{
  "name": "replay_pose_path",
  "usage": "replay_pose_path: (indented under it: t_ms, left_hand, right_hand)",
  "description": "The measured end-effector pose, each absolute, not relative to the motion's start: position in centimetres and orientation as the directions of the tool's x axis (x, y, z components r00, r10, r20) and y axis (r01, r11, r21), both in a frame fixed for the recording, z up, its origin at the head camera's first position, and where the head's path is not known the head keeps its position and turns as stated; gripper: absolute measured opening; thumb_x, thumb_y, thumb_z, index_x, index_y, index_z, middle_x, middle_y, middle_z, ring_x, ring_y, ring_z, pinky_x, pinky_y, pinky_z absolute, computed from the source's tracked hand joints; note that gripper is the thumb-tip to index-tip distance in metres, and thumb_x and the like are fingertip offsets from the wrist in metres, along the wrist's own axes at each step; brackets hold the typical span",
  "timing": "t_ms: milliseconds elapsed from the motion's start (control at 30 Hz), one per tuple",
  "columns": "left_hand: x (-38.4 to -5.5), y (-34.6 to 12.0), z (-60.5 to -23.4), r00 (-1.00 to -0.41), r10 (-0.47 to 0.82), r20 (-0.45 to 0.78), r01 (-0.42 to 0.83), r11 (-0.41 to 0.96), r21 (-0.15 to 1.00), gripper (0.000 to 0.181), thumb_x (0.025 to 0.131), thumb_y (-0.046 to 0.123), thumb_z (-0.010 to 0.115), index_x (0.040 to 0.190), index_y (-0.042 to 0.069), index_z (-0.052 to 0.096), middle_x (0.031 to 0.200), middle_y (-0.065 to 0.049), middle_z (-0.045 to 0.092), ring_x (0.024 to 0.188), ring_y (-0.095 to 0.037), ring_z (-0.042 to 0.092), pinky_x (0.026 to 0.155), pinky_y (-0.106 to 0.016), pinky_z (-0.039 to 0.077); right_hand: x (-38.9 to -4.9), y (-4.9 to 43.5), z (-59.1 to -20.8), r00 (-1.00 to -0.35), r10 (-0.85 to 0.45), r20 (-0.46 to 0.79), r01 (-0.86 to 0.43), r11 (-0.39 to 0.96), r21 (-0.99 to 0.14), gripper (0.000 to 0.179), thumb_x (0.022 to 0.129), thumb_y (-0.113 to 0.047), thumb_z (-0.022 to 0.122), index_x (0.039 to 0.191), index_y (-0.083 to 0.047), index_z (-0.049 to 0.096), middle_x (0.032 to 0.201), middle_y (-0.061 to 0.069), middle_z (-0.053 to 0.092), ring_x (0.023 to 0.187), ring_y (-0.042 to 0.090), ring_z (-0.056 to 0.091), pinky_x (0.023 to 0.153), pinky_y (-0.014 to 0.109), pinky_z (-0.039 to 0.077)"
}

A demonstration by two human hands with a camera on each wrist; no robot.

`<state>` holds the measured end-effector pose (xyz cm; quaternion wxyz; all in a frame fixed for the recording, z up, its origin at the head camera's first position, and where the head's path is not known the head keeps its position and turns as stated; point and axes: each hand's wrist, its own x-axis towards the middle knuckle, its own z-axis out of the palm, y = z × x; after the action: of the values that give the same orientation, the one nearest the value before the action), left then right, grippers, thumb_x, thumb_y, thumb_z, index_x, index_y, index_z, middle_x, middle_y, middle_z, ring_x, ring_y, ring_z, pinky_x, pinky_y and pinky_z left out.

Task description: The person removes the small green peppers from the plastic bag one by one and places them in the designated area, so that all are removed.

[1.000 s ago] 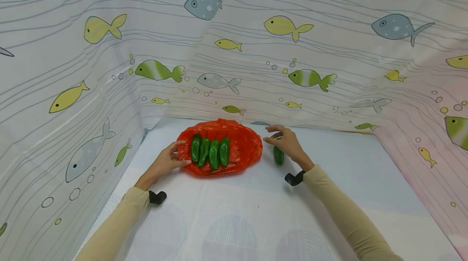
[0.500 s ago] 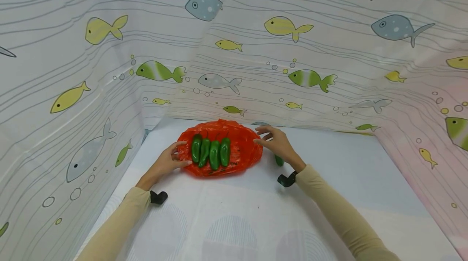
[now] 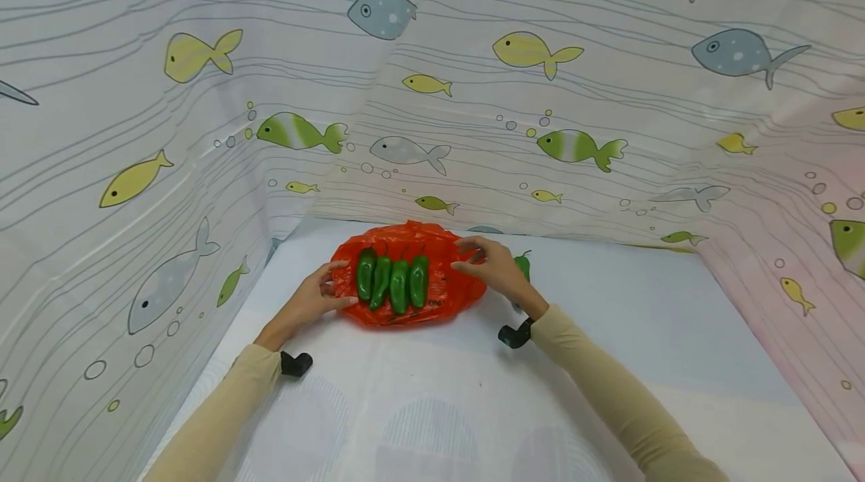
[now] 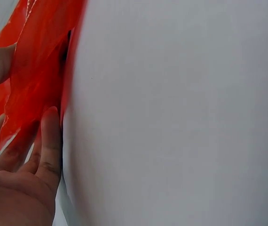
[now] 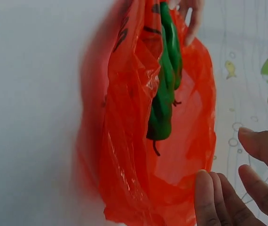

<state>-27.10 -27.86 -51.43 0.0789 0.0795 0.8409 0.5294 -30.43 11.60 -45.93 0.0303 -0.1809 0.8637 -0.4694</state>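
A red plastic bag [image 3: 449,294], its mouth spread wide, lies toward the back of the table. Several green peppers [image 3: 399,287] stand side by side in it, left of its middle. My left hand [image 3: 312,300] rests at the bag's left edge; the left wrist view shows its straight fingers [image 4: 50,136] and thumb against the red plastic. Above the bag's right side is my right hand [image 3: 496,269], fingers spread, holding nothing. One more green pepper [image 3: 522,264] lies right of the bag, partly hidden behind that hand.
A white sheet with pale round patterns covers the table [image 3: 419,407]. Fish-printed sheeting [image 3: 466,129] walls the back and both sides. Black wrist cameras [image 3: 296,364] sit under both wrists.
My right hand has moved left, from over the loose pepper to over the bag's right side. More of the loose pepper's stem end shows now. The left hand has stayed put.
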Motion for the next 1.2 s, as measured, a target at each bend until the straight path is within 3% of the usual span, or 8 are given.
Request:
replay_pose_path:
  t_ms: [200, 467, 800, 1000, 1200]
  left_hand:
    - [-27.2, -27.8, -51.3, -0.972, 0.23, -0.044, 0.057, 0.414, 0.909, 0.08, 0.089, 0.014, 0.083, 0.155, 0.007, 0.038, 0.142, -0.025, 0.048, 0.104, -0.035, 0.057, 0.075, -0.029, 0.053]
    - [-25.9, -26.9, -48.8, -0.971, 0.239, -0.023, 0.08, 0.412, 0.908, 0.077, 0.088, 0.008, 0.082, 0.152, -0.001, 0.04, 0.129, -0.027, 0.051, 0.095, -0.034, 0.054, 0.071, -0.028, 0.05]
    - [-26.1, -27.1, -49.3, -0.975, 0.214, -0.058, 0.041, 0.433, 0.9, 0.077, 0.089, 0.008, 0.081, 0.154, 0.002, 0.039, 0.135, -0.027, 0.048, 0.1, -0.037, 0.053, 0.073, -0.031, 0.05]
    - [-27.2, -27.7, -51.3, -0.978, 0.204, -0.049, 0.048, 0.442, 0.896, 0.08, 0.089, 0.015, 0.083, 0.155, 0.008, 0.039, 0.141, -0.023, 0.047, 0.104, -0.034, 0.054, 0.077, -0.031, 0.051]
    - [-27.2, -27.9, -51.5, -0.977, 0.209, -0.038, 0.059, 0.442, 0.895, 0.08, 0.087, 0.018, 0.085, 0.154, 0.011, 0.042, 0.135, -0.02, 0.051, 0.104, -0.034, 0.056, 0.079, -0.032, 0.052]
  right_hand:
    - [-30.6, 10.3, -46.2, -0.922, -0.375, 0.096, -0.281, 0.48, -0.831, 0.049, 0.09, -0.032, 0.082, 0.134, -0.015, 0.066, 0.131, 0.015, 0.066, 0.103, 0.023, 0.064, 0.086, 0.039, 0.056]
    - [-31.0, 8.7, -46.9, -0.912, -0.407, 0.052, -0.272, 0.504, -0.82, 0.055, 0.089, -0.028, 0.083, 0.137, -0.01, 0.063, 0.134, 0.016, 0.063, 0.099, 0.022, 0.065, 0.084, 0.036, 0.056]
    - [-31.3, 6.7, -47.6, -0.894, -0.446, 0.034, -0.301, 0.543, -0.784, 0.058, 0.09, -0.033, 0.082, 0.14, -0.01, 0.062, 0.128, 0.016, 0.065, 0.091, 0.021, 0.062, 0.079, 0.035, 0.054]
    - [-32.0, 6.0, -48.1, -0.897, -0.442, 0.008, -0.289, 0.572, -0.767, 0.059, 0.089, -0.035, 0.082, 0.14, -0.012, 0.061, 0.134, 0.012, 0.063, 0.107, 0.026, 0.061, 0.092, 0.042, 0.054]
    - [-32.5, 5.4, -48.1, -0.896, -0.444, -0.024, -0.261, 0.567, -0.781, 0.06, 0.089, -0.032, 0.082, 0.141, -0.011, 0.06, 0.136, 0.011, 0.062, 0.122, 0.03, 0.059, 0.102, 0.046, 0.05]
